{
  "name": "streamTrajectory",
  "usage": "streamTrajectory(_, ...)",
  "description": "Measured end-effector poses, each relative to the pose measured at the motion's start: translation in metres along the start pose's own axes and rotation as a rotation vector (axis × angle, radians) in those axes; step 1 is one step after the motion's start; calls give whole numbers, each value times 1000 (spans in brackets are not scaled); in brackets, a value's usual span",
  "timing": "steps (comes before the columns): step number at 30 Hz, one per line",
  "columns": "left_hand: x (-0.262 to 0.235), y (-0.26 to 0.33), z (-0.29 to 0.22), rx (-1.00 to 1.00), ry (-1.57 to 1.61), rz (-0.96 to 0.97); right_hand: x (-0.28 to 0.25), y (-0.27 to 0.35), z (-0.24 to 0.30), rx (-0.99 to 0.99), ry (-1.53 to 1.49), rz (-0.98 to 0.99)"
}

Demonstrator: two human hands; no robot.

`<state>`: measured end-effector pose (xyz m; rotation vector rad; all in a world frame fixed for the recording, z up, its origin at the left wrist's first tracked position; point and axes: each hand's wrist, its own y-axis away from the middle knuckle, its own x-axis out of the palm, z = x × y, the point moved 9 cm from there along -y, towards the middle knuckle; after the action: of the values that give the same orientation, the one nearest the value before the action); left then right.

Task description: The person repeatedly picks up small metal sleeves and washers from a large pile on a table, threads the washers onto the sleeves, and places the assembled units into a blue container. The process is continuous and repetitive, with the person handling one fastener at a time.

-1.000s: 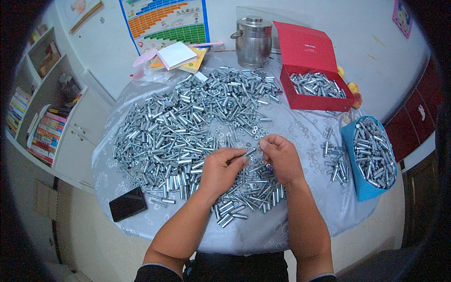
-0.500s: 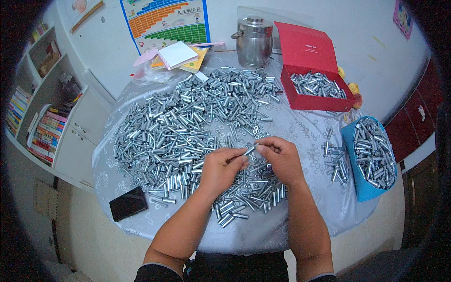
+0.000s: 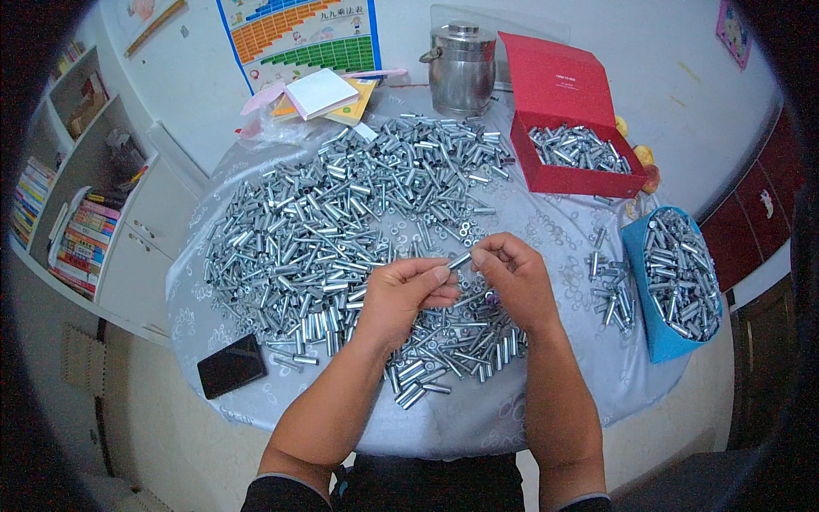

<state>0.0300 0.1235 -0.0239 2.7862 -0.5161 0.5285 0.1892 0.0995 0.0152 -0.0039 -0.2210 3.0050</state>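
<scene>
A small silver expansion bolt (image 3: pixel 460 261) spans the gap between my hands above the middle of the table. My left hand (image 3: pixel 407 290) pinches its lower left end between thumb and index finger, the other fingers curled beneath. At its upper right end my right hand (image 3: pixel 510 277) closes thumb and fingertips, which cover that tip. Under and around both hands spreads a large pile of loose metal sleeves, bolts, nuts and washers (image 3: pixel 290 230). Several more sleeves (image 3: pixel 414 388) lie in front of my hands.
To the right stand a blue container (image 3: pixel 661 341) and an open red box (image 3: pixel 546 182), both filled with metal bolts. Some bolts (image 3: pixel 610 294) lie beside the blue container. A black phone (image 3: pixel 232 367) rests front left. A steel pot (image 3: pixel 463 72) and notebooks (image 3: pixel 322 94) are at the back.
Both hands have shifted slightly, still holding the expansion bolt between them. My right hand's fingers have risen a little, and my left thumb lies flatter along the bolt's end.
</scene>
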Motion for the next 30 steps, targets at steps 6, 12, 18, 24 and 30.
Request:
streamTrajectory(6,-2,-2,4,-14,113,-14,-17,-1,3,-28,220,-98)
streamTrajectory(12,-7,-3,0,37,159,-38,-12,0,-7,-240,805,11)
streamTrajectory(18,-7,-2,-1,35,142,-38,-4,-2,-14,-200,947,75)
streamTrajectory(24,-7,-2,-1,34,143,-35,-4,-5,-20,-178,931,29)
streamTrajectory(30,-9,-4,1,25,121,-53,-22,-9,-30,-28,547,-23)
